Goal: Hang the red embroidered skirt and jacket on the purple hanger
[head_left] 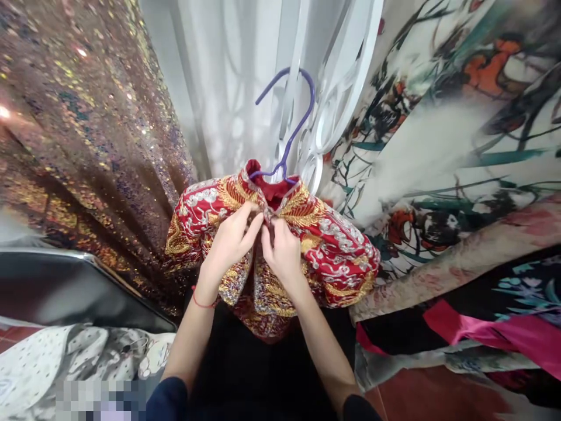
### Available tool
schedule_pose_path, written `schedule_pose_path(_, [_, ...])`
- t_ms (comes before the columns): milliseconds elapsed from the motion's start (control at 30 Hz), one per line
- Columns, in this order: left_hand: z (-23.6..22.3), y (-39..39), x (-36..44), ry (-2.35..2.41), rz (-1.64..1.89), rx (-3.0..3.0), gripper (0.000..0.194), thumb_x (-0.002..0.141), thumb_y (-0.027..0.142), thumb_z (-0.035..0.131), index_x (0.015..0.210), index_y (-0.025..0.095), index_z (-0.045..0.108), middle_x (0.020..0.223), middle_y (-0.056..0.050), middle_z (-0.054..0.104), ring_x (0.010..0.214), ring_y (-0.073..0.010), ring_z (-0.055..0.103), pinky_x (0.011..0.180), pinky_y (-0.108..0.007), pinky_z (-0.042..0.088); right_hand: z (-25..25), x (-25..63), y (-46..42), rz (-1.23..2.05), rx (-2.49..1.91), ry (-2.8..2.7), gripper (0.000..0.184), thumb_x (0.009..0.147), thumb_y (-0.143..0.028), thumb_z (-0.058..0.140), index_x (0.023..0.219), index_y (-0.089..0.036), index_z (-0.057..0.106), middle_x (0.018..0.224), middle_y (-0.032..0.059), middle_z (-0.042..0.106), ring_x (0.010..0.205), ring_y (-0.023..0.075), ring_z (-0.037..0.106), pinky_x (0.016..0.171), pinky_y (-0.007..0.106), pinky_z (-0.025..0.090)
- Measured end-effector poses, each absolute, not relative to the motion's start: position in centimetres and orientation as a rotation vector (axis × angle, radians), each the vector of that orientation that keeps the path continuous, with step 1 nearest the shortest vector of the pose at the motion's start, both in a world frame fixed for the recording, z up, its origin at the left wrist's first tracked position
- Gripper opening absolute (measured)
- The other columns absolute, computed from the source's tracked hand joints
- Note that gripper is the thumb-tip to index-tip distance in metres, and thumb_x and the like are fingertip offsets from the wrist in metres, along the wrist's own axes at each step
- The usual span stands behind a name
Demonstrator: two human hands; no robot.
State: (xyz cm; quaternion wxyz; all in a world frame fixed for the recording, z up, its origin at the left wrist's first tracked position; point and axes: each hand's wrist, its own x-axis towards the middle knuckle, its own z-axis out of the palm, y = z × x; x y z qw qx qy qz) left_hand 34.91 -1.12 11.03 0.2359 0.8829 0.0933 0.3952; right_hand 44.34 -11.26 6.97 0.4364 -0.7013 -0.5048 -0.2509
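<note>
A small red jacket point(339, 251) with gold and silver embroidery hangs in front of me on a purple hanger point(302, 120). Its stand-up collar circles the hanger's neck, and the front edges part below my fingers. At the top of the front opening, just under the collar, my left hand point(239, 231) pinches one edge of the jacket. Close beside it, my right hand point(283, 245) has its fingers closed on the other edge. Whatever fastener may lie between the fingertips is hidden by them.
Sequinned fabric point(87, 117) hangs at the left, and a floral-print cloth point(438, 146) at the right. Behind the jacket stands a white scrollwork frame point(346, 99) before a pale curtain point(223, 76). A black chair-like panel point(79, 286) and spotted cloth point(39, 362) are at lower left.
</note>
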Motion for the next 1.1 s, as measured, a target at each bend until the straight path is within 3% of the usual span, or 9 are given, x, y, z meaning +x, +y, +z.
schedule_pose_path(67, [10.7, -0.1, 33.3, 0.26, 1.307, 2.306, 0.011, 0.102, 0.027, 0.049, 0.106, 0.021, 0.058, 0.093, -0.002, 0.066, 0.078, -0.0118, 0.063, 0.07, -0.026, 0.052, 7.7, 44.8, -13.8, -0.629, -1.601, -1.416, 0.011, 0.1, -0.023, 0.049, 0.108, -0.02, 0.056, 0.092, 0.0057, 0.068, 0.084, 0.0169, 0.067, 0.073, 0.029, 0.054])
schedule_pose_path(167, [11.1, 3.6, 31.1, 0.404, 1.814, 2.177, 0.021, 0.095, 0.029, 0.061, 0.115, 0.024, 0.061, 0.112, -0.009, 0.066, 0.102, -0.0189, 0.064, 0.081, -0.032, 0.054, 9.1, 45.7, -18.2, -1.064, -1.44, -1.36, 0.023, 0.091, -0.015, 0.062, 0.112, -0.025, 0.058, 0.097, 0.0045, 0.067, 0.093, 0.0196, 0.065, 0.085, 0.036, 0.054])
schedule_pose_path(233, [11.4, 6.8, 30.5, 0.452, 1.809, 2.326, 0.037, 0.09, 0.034, 0.067, 0.125, 0.025, 0.061, 0.127, -0.013, 0.064, 0.123, -0.0262, 0.058, 0.098, -0.041, 0.05, 9.9, 46.8, -20.6, -1.282, -1.579, -1.137, 0.031, 0.088, -0.028, 0.07, 0.117, -0.024, 0.06, 0.108, 0.0098, 0.066, 0.106, 0.027, 0.061, 0.092, 0.045, 0.049])
schedule_pose_path(300, [11.2, 9.7, 30.8, 0.374, 1.501, 2.469, 0.028, 0.093, 0.036, 0.06, 0.118, 0.024, 0.065, 0.117, -0.01, 0.07, 0.11, -0.0231, 0.065, 0.094, -0.038, 0.051, 10.3, 48.3, -22.0, -1.236, -1.809, -1.044, 0.034, 0.09, -0.042, 0.069, 0.115, -0.021, 0.062, 0.11, 0.0133, 0.067, 0.108, 0.0308, 0.06, 0.092, 0.047, 0.046])
schedule_pose_path(367, [10.7, 11.1, 31.3, 0.402, 1.388, 2.444, 0.023, 0.094, 0.037, 0.056, 0.103, 0.021, 0.069, 0.095, -0.007, 0.073, 0.085, -0.0179, 0.067, 0.079, -0.031, 0.052, 10.3, 49.9, -22.7, -1.095, -1.928, -1.099, 0.025, 0.096, -0.044, 0.061, 0.101, -0.021, 0.065, 0.093, 0.009, 0.07, 0.087, 0.0237, 0.063, 0.079, 0.037, 0.046])
schedule_pose_path(467, [10.2, 9.8, 30.9, 0.497, 1.592, 2.324, 0.023, 0.091, 0.041, 0.061, 0.085, 0.019, 0.067, 0.071, -0.001, 0.066, 0.061, -0.0123, 0.056, 0.061, -0.026, 0.044, 10.4, 52.1, -23.1, -1.035, -1.911, -1.083, 0.034, 0.1, -0.048, 0.055, 0.08, -0.021, 0.063, 0.067, 0.0014, 0.064, 0.058, 0.0143, 0.054, 0.059, 0.029, 0.039])
schedule_pose_path(567, [10.6, 6.1, 29.2, 0.55, 1.808, 2.269, 0.023, 0.089, 0.041, 0.066, 0.081, 0.02, 0.068, 0.065, 0.001, 0.063, 0.055, -0.011, 0.051, 0.056, -0.025, 0.04, 10.9, 54.1, -22.8, -1.075, -1.849, -1.013, 0.045, 0.097, -0.059, 0.055, 0.072, -0.021, 0.06, 0.057, -0.0018, 0.054, 0.049, 0.0122, 0.046, 0.052, 0.028, 0.033])
schedule_pose_path(833, [8.6, 3.8, 29.6, 0.852, 1.865, 2.188, 0.033, 0.091, 0.054, 0.064, 0.085, 0.021, 0.063, 0.075, -0.002, 0.063, 0.068, -0.0157, 0.057, 0.068, -0.03, 0.045, 8.9, 57.7, -18.5, -1.022, -2.044, -1.142, 0.064, 0.104, -0.063, 0.02, 0.093, -0.018, 0.064, 0.077, 0.0076, 0.06, 0.073, 0.0208, 0.056, 0.069, 0.034, 0.04])
schedule_pose_path(1100, [6.0, 4.4, 31.8, 0.823, 1.905, 2.144, 0.046, 0.098, 0.062, 0.045, 0.109, 0.02, 0.058, 0.109, -0.009, 0.061, 0.108, -0.0245, 0.058, 0.101, -0.046, 0.041, 7.3, 56.9, -18.0, -1.1, -2.04, -0.971, 0.057, 0.106, -0.053, 0.021, 0.113, -0.014, 0.062, 0.104, 0.0152, 0.062, 0.102, 0.0286, 0.058, 0.092, 0.051, 0.041])
